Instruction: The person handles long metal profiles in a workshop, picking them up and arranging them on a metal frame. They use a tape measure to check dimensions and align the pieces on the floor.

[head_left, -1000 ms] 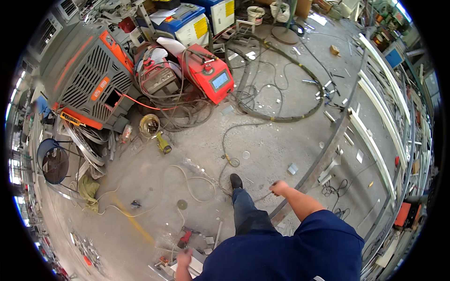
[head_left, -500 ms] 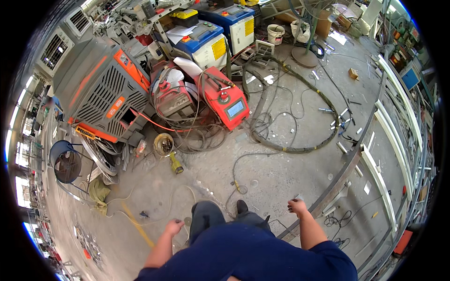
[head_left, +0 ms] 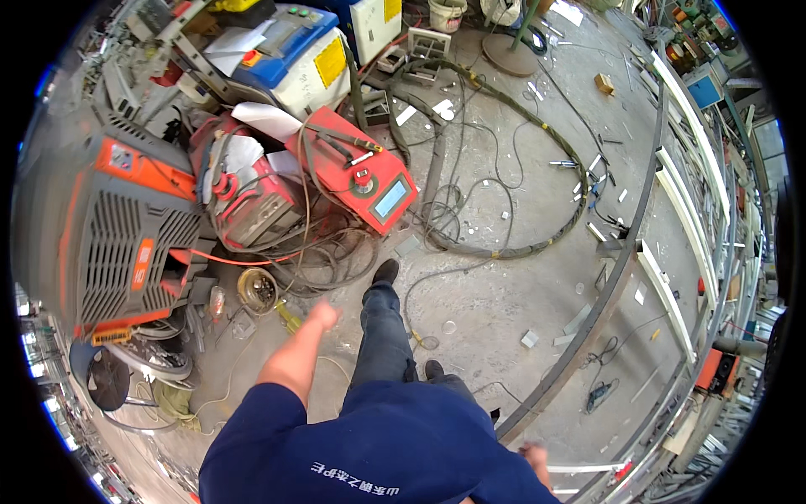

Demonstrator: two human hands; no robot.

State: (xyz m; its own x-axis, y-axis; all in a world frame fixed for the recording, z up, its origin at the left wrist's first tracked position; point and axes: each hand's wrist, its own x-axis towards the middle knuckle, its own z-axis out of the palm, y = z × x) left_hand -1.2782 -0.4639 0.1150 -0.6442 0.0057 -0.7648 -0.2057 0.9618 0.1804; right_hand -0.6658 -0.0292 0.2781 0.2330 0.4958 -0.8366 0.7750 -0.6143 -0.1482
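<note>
My left hand [head_left: 322, 317] is held out over the concrete floor, smeared by motion, with its fingers not distinct. Behind it from my viewpoint are a yellow-green flashlight-like tool [head_left: 288, 317] and a round tin [head_left: 257, 291] with small dark pieces in it. Low at my right side is my right hand [head_left: 535, 458], partly covered by my body and blurred. I make out nothing in either hand. Ahead, a red machine [head_left: 357, 172] with a small screen stands among tangled cables [head_left: 332, 260].
At left stands a big grey and orange machine [head_left: 126, 244]. Blue and white cabinets [head_left: 294, 63] are farther back. A thick dark hose [head_left: 537, 250] loops over the floor ahead. A long curved-looking metal beam [head_left: 579, 340] and white bars [head_left: 667, 290] lie at right.
I have stepped forward, one leg now ahead, and the machines appear closer. My left hand has swung forward; my right hand has dropped back beside my body.
</note>
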